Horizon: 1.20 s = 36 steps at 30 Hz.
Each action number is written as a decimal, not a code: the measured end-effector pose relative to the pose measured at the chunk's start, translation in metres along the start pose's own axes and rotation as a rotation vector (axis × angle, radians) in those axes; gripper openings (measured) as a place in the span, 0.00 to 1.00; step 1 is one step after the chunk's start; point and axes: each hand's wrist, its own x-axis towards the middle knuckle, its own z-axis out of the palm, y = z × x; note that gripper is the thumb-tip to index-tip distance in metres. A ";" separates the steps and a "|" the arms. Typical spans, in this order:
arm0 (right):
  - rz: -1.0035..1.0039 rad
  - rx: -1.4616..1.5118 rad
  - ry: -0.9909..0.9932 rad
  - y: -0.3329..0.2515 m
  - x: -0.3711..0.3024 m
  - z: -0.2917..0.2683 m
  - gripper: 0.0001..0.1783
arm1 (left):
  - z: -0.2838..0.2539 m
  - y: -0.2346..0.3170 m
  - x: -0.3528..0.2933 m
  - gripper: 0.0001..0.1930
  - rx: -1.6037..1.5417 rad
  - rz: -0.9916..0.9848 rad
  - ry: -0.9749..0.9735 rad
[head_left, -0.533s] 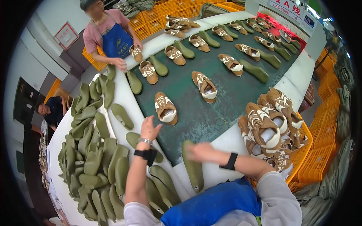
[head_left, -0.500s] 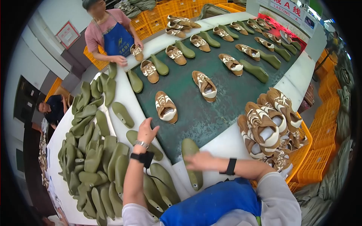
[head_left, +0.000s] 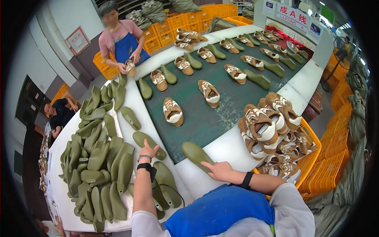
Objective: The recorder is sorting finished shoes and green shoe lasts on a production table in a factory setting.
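One green shoe last (head_left: 192, 152) straddles the line where the dark green work surface (head_left: 193, 130) meets its white border (head_left: 233, 150), and from the head view I see the right hand (head_left: 219, 170) at its near end. That index finger is stretched onto the last, the rest curl underneath, and I can't tell whether they have closed around it. The left hand (head_left: 148, 151), fingers parted, is over a second last (head_left: 142, 140) on the white border; contact is hard to judge. Both look like hard, smooth plastic, so I'd expect them stiff, fairly weighty for their size, unlikely to break, yet slippery along the rounded flanks. I'd take hold around the narrower near end, thumb opposite the fingers, rather than pinch the broad toe. The brown shoe (head_left: 173, 111) ahead looks softer, likely to give when squeezed.
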 end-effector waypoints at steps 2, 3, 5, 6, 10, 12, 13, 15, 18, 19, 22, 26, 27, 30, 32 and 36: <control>0.003 0.038 -0.080 0.010 -0.006 -0.008 0.30 | 0.019 -0.002 0.016 0.39 -0.078 -0.001 0.095; 0.027 0.038 -0.063 0.022 -0.011 -0.005 0.30 | 0.011 0.016 0.012 0.36 -0.153 -0.008 0.020; 0.061 0.464 0.197 0.048 -0.016 -0.001 0.29 | -0.008 0.040 0.002 0.30 -0.295 0.007 -0.077; 0.052 0.462 0.208 0.050 -0.016 -0.020 0.29 | -0.018 0.037 -0.002 0.28 -0.357 0.020 -0.095; 0.377 1.550 -0.060 0.066 -0.030 -0.114 0.27 | -0.044 0.059 -0.017 0.21 -1.079 0.052 -0.361; 0.275 1.465 0.058 0.079 -0.023 -0.157 0.27 | -0.045 0.077 -0.019 0.20 -1.097 0.140 -0.404; 0.242 1.336 0.103 0.085 -0.014 -0.182 0.27 | -0.046 0.085 -0.018 0.19 -1.113 0.226 -0.434; 0.222 1.063 0.133 0.111 0.018 -0.229 0.28 | -0.043 0.110 -0.020 0.19 -0.879 0.326 -0.271; 0.366 0.672 0.070 0.136 0.065 -0.289 0.28 | -0.014 0.150 -0.001 0.21 -0.437 0.576 0.071; 0.373 0.427 0.137 0.161 0.078 -0.293 0.28 | -0.012 0.177 0.001 0.22 -0.371 0.538 0.011; 0.414 0.047 0.167 0.225 0.138 -0.282 0.28 | 0.013 0.225 0.026 0.22 -0.176 0.505 0.012; 0.430 -0.184 0.040 0.286 0.195 -0.248 0.29 | 0.063 0.245 0.063 0.25 -0.061 0.476 -0.065; 0.434 -0.192 -0.039 0.299 0.199 -0.232 0.29 | 0.069 0.251 0.059 0.27 0.012 0.491 -0.121; 0.495 -0.420 -0.407 0.324 0.199 -0.182 0.33 | 0.070 0.253 0.060 0.29 -0.128 0.467 -0.146; 0.560 -0.507 -0.460 0.324 0.201 -0.174 0.35 | 0.070 0.250 0.057 0.32 -0.162 0.427 -0.189; 0.478 -0.482 -0.364 0.298 0.175 -0.211 0.29 | 0.073 0.229 0.039 0.39 -0.267 0.546 -0.212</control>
